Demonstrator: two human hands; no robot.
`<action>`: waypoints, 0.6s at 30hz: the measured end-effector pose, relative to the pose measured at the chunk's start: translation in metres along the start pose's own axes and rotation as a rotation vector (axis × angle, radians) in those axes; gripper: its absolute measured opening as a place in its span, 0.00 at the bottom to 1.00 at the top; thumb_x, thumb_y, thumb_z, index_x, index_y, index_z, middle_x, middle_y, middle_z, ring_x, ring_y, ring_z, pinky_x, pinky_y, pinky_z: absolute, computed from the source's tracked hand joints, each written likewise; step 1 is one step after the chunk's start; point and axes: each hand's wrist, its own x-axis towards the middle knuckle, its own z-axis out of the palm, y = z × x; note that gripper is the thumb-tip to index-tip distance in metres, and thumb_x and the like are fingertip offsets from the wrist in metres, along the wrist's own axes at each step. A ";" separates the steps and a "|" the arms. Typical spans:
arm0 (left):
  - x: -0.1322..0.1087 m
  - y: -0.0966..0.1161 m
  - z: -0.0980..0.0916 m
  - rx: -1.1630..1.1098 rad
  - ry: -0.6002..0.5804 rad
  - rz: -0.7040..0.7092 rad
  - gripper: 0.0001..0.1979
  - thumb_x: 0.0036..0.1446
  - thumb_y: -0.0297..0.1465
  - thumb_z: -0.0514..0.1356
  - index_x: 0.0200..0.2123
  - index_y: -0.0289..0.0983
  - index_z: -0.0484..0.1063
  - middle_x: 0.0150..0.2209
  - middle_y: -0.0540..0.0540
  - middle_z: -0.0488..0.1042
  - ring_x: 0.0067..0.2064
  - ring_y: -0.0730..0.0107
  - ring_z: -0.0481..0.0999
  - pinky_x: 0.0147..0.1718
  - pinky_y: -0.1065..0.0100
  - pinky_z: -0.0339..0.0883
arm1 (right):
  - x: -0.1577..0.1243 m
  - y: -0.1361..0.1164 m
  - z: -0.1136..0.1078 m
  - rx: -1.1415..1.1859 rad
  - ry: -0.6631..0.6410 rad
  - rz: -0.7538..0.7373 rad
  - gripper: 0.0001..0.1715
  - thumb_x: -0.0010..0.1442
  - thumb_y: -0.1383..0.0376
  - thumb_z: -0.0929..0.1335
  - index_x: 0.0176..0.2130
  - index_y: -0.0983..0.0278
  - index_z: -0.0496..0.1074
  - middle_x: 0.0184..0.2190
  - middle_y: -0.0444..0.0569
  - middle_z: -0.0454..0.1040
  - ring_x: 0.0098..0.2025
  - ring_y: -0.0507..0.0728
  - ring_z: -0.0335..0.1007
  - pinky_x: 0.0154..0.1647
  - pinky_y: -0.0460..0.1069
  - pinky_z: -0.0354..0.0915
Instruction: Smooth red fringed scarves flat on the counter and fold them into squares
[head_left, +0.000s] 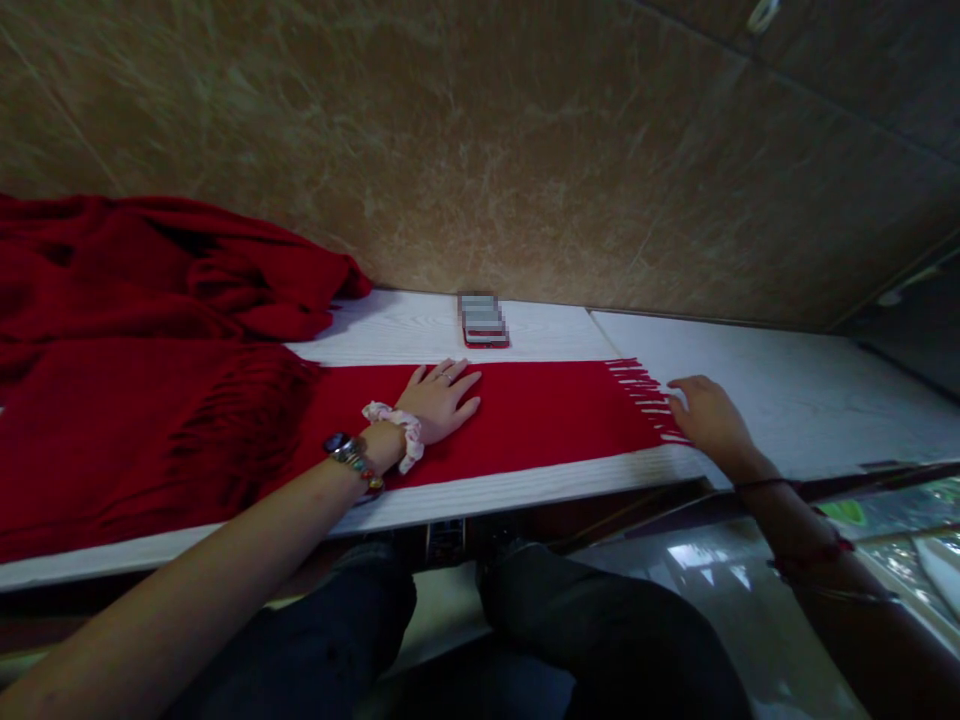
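Note:
A red scarf (pixel 547 415) lies spread lengthwise on a white wood-grain surface (pixel 525 489). My left hand (pixel 439 405) rests flat on its middle, fingers spread, with a scrunchie, a watch and beads around the wrist. At the scarf's right end the fringe (pixel 645 395) fans out in separate strands. Just beside those strands is my right hand (pixel 712 420), its fingers curved, with a small gap between thumb and forefinger. No strand is visibly held in it. Toward the left, the scarf runs under or up to a heap of darker red fringed cloth (pixel 112 430).
More crumpled red fabric (pixel 247 265) is piled at the back left against the brown marble-patterned wall (pixel 480 150). A phone (pixel 484 322) with a red edge lies behind the scarf. My legs (pixel 600 620) are below the front edge, above a shiny floor.

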 end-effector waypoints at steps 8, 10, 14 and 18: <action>-0.003 -0.001 0.002 0.001 0.055 -0.097 0.25 0.61 0.42 0.44 0.58 0.38 0.55 0.61 0.42 0.51 0.61 0.54 0.49 0.55 0.52 0.47 | 0.022 -0.160 0.000 0.404 -0.015 -0.510 0.31 0.60 0.55 0.55 0.59 0.66 0.54 0.62 0.55 0.49 0.63 0.63 0.40 0.58 0.61 0.47; -0.004 -0.001 0.002 0.005 0.054 -0.117 0.26 0.61 0.42 0.44 0.58 0.38 0.55 0.61 0.42 0.51 0.61 0.54 0.49 0.55 0.53 0.47 | 0.026 -0.177 0.005 0.386 -0.077 -0.544 0.31 0.61 0.54 0.54 0.59 0.64 0.53 0.62 0.54 0.49 0.63 0.63 0.40 0.58 0.63 0.46; -0.006 0.001 0.000 0.020 0.024 -0.112 0.25 0.61 0.42 0.43 0.59 0.39 0.55 0.61 0.43 0.51 0.61 0.56 0.49 0.55 0.53 0.47 | 0.030 -0.161 0.018 0.319 -0.121 -0.522 0.30 0.62 0.55 0.51 0.60 0.63 0.52 0.62 0.52 0.50 0.62 0.62 0.42 0.58 0.63 0.45; -0.008 0.004 -0.002 0.020 0.021 -0.135 0.25 0.61 0.42 0.42 0.59 0.41 0.55 0.61 0.45 0.50 0.61 0.56 0.49 0.55 0.53 0.47 | 0.034 -0.102 0.037 0.259 -0.127 -0.396 0.31 0.62 0.54 0.50 0.60 0.62 0.51 0.62 0.52 0.49 0.62 0.63 0.42 0.57 0.65 0.47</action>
